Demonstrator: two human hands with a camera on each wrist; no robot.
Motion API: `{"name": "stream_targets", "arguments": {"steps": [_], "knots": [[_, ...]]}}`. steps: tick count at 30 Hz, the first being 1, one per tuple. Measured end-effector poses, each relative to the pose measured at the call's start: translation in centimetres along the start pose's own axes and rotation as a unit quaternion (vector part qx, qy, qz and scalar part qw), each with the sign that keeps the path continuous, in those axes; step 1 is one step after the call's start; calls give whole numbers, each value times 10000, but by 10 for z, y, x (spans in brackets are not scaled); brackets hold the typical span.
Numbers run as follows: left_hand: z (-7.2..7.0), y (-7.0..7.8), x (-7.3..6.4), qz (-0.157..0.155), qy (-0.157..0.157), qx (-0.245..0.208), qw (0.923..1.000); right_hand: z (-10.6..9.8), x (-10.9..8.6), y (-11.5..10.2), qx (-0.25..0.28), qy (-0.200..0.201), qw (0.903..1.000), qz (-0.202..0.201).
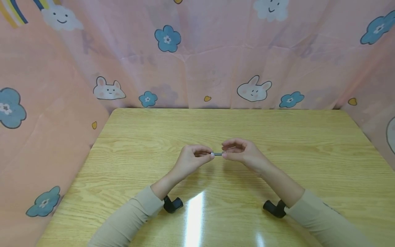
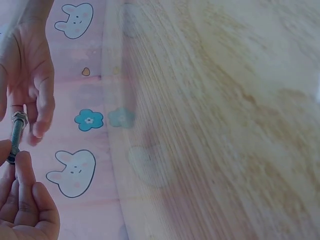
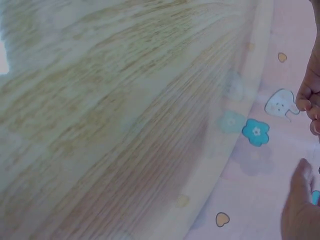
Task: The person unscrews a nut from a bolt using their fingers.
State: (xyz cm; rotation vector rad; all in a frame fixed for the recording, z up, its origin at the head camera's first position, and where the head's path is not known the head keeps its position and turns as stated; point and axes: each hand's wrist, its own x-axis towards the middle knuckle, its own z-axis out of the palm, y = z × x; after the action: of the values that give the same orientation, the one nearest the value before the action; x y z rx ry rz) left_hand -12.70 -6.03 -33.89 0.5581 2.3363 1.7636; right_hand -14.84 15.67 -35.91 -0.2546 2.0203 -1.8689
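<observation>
A metal bolt (image 1: 218, 154) lies level between my two hands above the table. My left hand (image 1: 192, 158) pinches its left end between thumb and index finger. At the other end sits a hex nut (image 2: 20, 118), threaded on the bolt, and bare thread shows between it and the left fingertips. My right hand (image 1: 247, 156) is around the nut end, its fingers loosely curved and spread, with a finger right behind the nut in the left wrist view. In the right wrist view the right thumb (image 3: 301, 182) points up beside the bolt, which is mostly out of frame.
Below the hands is a wood-grain table (image 1: 139, 137) with a bright glare patch near the front. A pink patterned curtain (image 1: 210, 68) hangs along the back and sides. A black wrist mount (image 1: 172, 204) sticks out at the left cuff, another (image 1: 274, 208) at the right cuff.
</observation>
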Motion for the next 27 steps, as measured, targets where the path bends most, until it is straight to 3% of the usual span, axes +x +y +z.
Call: {"name": "stream_targets", "arguments": {"steps": [3,5,10,18,27], "knots": [[0,0,0,-21,9,3,10000,1,1,-1,194,-33,9995,244],[1,-9,4,-50,-5,26,10000,1,1,-1,344,-44,9988,338],[3,-33,11,-25,9,-49,10000,-1,0,1,284,-19,9995,134],[2,-37,10,76,20,-110,9999,-1,0,2,-329,-215,9992,-18],[2,-36,11,90,19,-117,9999,-3,0,3,-74,-56,10000,-9]]}}
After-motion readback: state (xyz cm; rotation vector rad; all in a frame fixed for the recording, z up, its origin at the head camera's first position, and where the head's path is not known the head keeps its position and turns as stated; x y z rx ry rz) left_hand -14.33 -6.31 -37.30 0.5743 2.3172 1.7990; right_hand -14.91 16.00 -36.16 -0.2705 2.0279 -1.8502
